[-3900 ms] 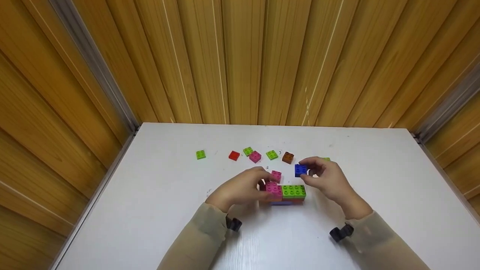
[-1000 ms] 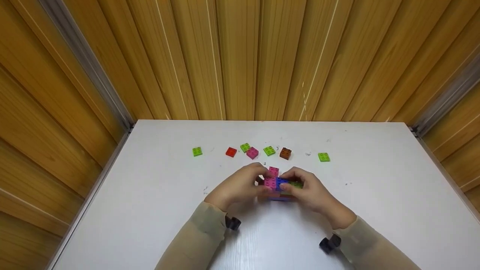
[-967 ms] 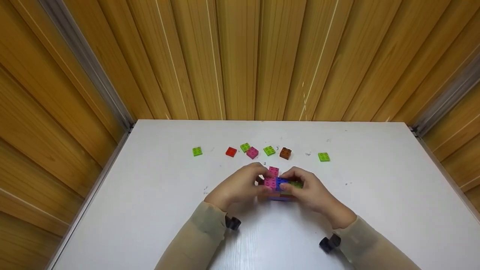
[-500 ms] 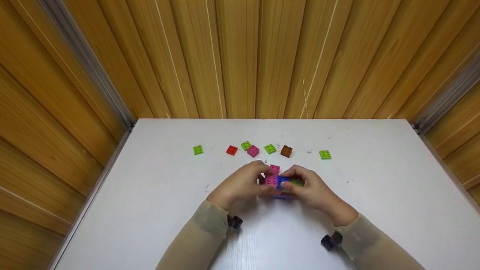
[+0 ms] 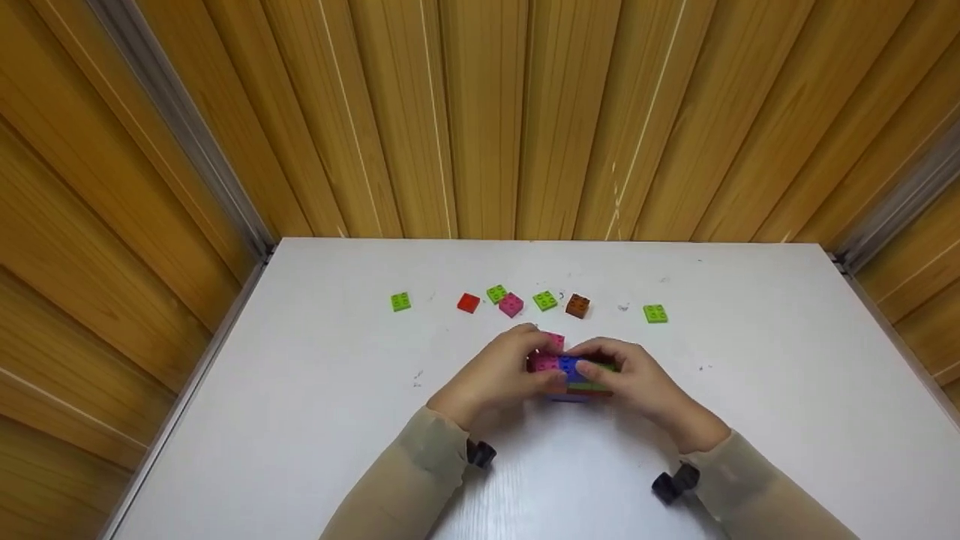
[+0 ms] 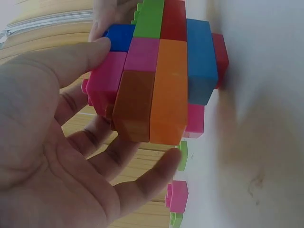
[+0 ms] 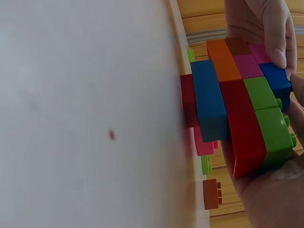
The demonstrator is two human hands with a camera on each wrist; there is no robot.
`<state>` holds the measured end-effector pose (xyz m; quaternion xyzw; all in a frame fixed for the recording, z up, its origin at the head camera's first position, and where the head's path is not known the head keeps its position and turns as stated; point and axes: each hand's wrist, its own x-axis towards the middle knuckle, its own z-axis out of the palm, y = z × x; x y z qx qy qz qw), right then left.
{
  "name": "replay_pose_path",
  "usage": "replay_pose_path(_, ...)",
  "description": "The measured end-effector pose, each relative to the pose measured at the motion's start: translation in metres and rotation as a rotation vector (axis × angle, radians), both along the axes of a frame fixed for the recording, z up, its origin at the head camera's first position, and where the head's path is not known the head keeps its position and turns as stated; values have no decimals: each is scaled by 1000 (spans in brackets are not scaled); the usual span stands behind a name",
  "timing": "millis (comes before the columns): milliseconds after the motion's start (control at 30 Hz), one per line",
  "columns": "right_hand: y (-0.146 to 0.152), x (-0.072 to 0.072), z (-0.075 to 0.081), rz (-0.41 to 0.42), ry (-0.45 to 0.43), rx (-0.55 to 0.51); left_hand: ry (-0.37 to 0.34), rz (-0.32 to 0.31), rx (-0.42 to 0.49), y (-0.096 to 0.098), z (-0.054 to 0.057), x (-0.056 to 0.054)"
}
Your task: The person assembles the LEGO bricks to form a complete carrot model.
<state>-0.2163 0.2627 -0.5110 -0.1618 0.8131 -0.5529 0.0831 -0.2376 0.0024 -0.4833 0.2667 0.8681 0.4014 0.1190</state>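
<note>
A stack of toy building bricks [image 6: 171, 85] stands on the table, with orange, red, green, brown and pink bricks over a teal one and a red one at the bottom. My left hand [image 5: 491, 375] grips its left end, thumb along the top-layer pink brick [image 6: 107, 80] and fingers round the far side. On top, right beside that pink brick, is a blue brick [image 7: 276, 81]; my right hand [image 5: 649, 382] pinches it between thumb and fingers. Green bricks [image 7: 273, 133] under the right hand are partly covered in the head view. A further pink brick [image 5: 555, 341] shows just behind the stack.
Loose bricks lie in a row farther back on the white table [image 5: 337, 435]: a red brick [image 5: 469, 302], a pink brick [image 5: 511, 304], a brown brick [image 5: 577, 305] and several flat green ones, including one at the right [image 5: 655, 313]. A wood-patterned wall [image 5: 480, 120] rises behind.
Earlier my right hand held the blue brick apart, right of the stack; it has since come left onto the top beside the pink brick. Over the last second both hands have barely moved.
</note>
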Motion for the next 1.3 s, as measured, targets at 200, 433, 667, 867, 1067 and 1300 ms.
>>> replay_pose_path(200, 5, -17, 9, -74, -58, -34, -52, 27, 23, 1, -1, 1)
replay_pose_path(433, 16, -55, 17, -114, -82, 51, -112, 40, 78, 4, -3, 2)
replay_pose_path(667, 25, -89, 18, -167, -56, 239, -189, 46, 119, 4, -6, 0)
replay_pose_path(867, 25, -111, 16, -164, -147, 320, -256, 75, 136, 2, -6, -2)
replay_pose_path(1067, 16, -123, 16, -193, -182, 394, -273, 83, 162, 1, -7, -3)
replay_pose_path(1300, 13, -125, 12, -178, -168, 469, -288, 90, 170, 2, -7, -1)
